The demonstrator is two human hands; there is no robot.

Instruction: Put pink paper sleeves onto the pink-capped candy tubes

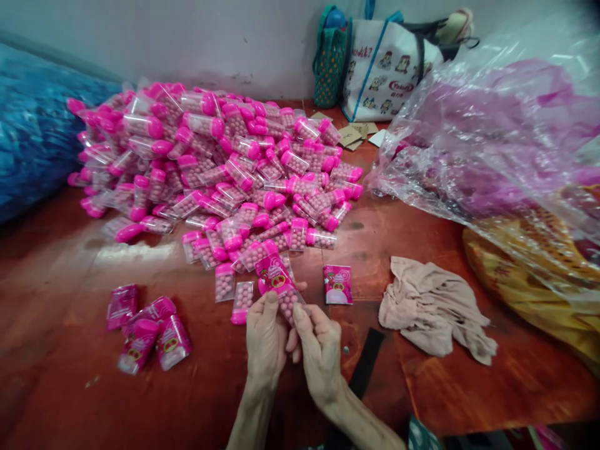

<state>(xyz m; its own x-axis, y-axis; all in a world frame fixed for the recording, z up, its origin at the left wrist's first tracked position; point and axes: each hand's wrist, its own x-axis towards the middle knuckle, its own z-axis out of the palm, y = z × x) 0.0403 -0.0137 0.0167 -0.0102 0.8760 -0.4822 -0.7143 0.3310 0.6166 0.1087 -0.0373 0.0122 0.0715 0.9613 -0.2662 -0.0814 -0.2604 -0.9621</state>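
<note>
Between my two hands is a small clear candy container [287, 304] of pink balls, with a printed pink sleeve [274, 273] around its upper part. My left hand [267, 340] pinches it from the left, the thumb lying on its edge. At the lower right end, the fingers and thumb of my right hand [322, 350] grip it. Just beyond lies a big heap of similar pink-capped candy containers [225, 169]. One flat printed sleeve [337, 285] rests on the table to the right. Several containers in printed sleeves [140, 340] sit at the left.
On the red-brown table [210, 387], a crumpled cloth [434, 306] lies at the right near a clear plastic bag [492, 137]. Blue plastic [37, 131] borders the far left. Against the wall stand a white tote bag [375, 72] and a green dotted pouch [329, 72].
</note>
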